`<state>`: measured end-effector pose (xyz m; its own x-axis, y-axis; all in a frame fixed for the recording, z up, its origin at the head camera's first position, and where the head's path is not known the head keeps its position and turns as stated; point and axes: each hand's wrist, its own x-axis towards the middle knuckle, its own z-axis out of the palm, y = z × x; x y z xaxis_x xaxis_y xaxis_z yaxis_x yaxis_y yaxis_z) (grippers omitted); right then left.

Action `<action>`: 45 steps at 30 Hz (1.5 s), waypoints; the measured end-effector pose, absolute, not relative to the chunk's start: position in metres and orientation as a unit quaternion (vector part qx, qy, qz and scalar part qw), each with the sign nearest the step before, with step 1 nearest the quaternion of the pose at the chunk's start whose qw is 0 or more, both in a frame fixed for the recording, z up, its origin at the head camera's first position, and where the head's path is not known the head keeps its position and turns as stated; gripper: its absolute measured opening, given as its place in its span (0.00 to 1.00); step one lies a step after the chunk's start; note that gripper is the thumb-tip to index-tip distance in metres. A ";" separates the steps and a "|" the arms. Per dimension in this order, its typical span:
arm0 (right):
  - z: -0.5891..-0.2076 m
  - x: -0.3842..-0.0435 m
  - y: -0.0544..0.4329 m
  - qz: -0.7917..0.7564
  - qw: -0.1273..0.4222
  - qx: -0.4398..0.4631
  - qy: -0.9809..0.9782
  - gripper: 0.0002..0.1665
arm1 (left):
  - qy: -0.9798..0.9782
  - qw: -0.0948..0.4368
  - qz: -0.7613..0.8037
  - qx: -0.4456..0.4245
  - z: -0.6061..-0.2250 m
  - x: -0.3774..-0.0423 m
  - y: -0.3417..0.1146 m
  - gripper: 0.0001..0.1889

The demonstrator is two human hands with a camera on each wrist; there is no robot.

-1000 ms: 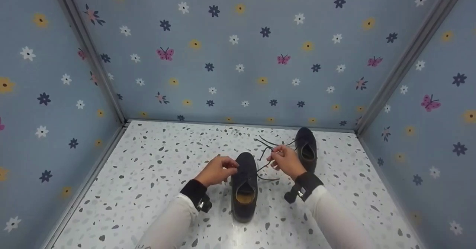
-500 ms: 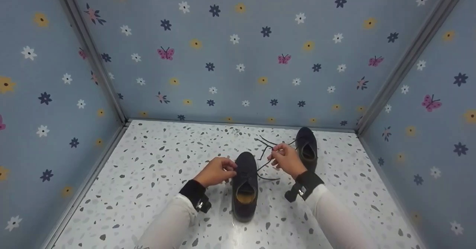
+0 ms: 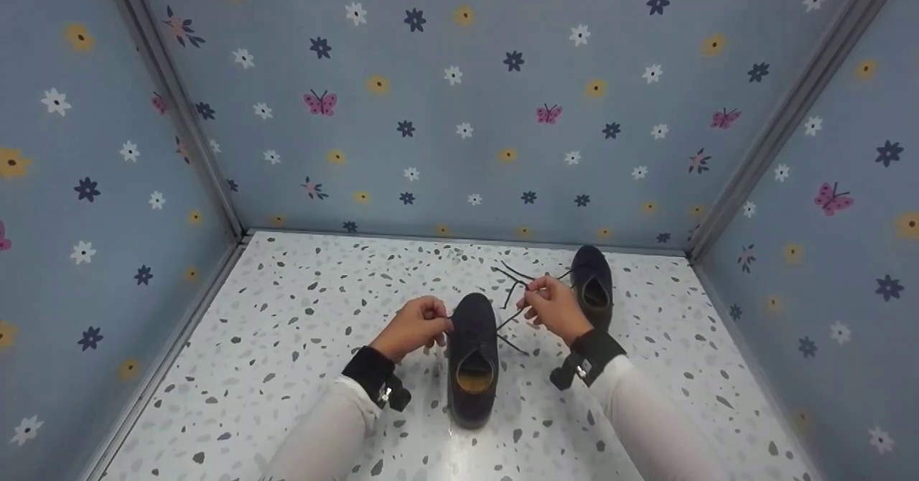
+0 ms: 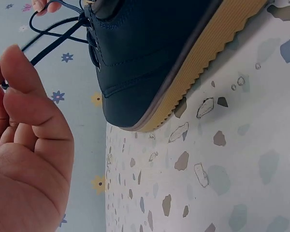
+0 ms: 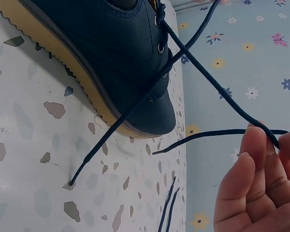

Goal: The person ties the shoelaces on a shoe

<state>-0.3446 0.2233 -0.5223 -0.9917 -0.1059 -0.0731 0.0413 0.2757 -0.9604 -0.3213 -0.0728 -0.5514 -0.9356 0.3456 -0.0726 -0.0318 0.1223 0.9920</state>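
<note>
A dark navy lace-up shoe [image 3: 474, 366] with a tan ridged sole sits on the speckled floor, toe facing the far wall. To its left, my left hand [image 3: 416, 327] pinches a dark lace [image 4: 48, 50] between thumb and finger. On the other side, my right hand [image 3: 556, 309] pinches another stretch of lace [image 5: 227, 99] leading from the eyelets. One loose end of that lace hangs past my right fingertips. A second lace end [image 5: 104, 140] crosses in front of the shoe and slants down to the floor.
A matching shoe [image 3: 592, 287] stands near the far wall, just beyond my right hand, its laces [image 3: 513, 273] spread leftward on the floor [image 3: 323, 287]. Blue flowered panels [image 3: 431, 108] enclose the floor at the back and both sides.
My left hand has drawn a little left, away from the shoe's toe. The loose lace end on the shoe's right has straightened and shifted. My right hand has stayed almost still.
</note>
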 end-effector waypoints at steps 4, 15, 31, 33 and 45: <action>-0.518 -0.344 0.221 -0.599 0.059 -0.028 0.798 0.04 | 0.732 0.115 0.667 0.084 -0.552 -0.320 -0.074 0.07; -0.499 -0.352 0.201 -0.583 0.048 -0.045 0.810 0.04 | 0.754 0.071 0.649 0.066 -0.552 -0.315 -0.083 0.06; -0.476 -0.357 0.156 -0.508 0.059 -0.117 0.851 0.04 | 0.814 0.084 0.563 0.114 -0.555 -0.304 -0.093 0.04; -0.476 -0.357 0.152 -0.498 0.060 -0.131 0.855 0.04 | 0.814 0.082 0.562 0.121 -0.555 -0.303 -0.094 0.03; -0.479 -0.357 0.134 -0.459 0.063 -0.152 0.873 0.04 | 0.816 0.079 0.557 0.133 -0.556 -0.302 -0.099 0.04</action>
<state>-0.3567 0.1340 -0.4786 -0.9458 -0.3233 0.0291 -0.2071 0.5317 -0.8212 -0.3016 -0.0991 -0.5559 -0.9519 0.3057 0.0190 0.1288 0.3433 0.9304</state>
